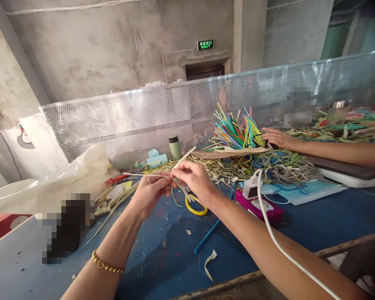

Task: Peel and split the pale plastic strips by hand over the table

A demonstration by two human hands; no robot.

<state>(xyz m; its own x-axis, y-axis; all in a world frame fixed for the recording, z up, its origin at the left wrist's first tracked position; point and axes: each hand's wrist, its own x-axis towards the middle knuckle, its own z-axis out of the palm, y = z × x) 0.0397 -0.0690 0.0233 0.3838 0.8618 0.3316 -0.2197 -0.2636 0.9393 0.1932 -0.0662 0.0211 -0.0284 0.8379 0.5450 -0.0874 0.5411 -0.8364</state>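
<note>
My left hand (pixel 150 193) and my right hand (pixel 193 179) meet over the blue table (pixel 315 225), both pinched on thin pale strips (pixel 183 158). One strip sticks out leftward from my left fingers, another rises up and right from my right fingers, and a strand hangs below. A gold bracelet (pixel 108 263) circles my left wrist. Yellow-handled scissors (pixel 196 207) lie on the table just under my right hand.
Another person's hand (pixel 278 138) rests by a bundle of coloured strips (pixel 237 129) at the back right. A heap of cut strips (pixel 268 164), a pink phone with white charger cable (pixel 259 206), a blue stick (pixel 208 236), a green bottle (pixel 175 146), plastic bags (pixel 59 181) and a perforated metal screen (pixel 143 121) surround me.
</note>
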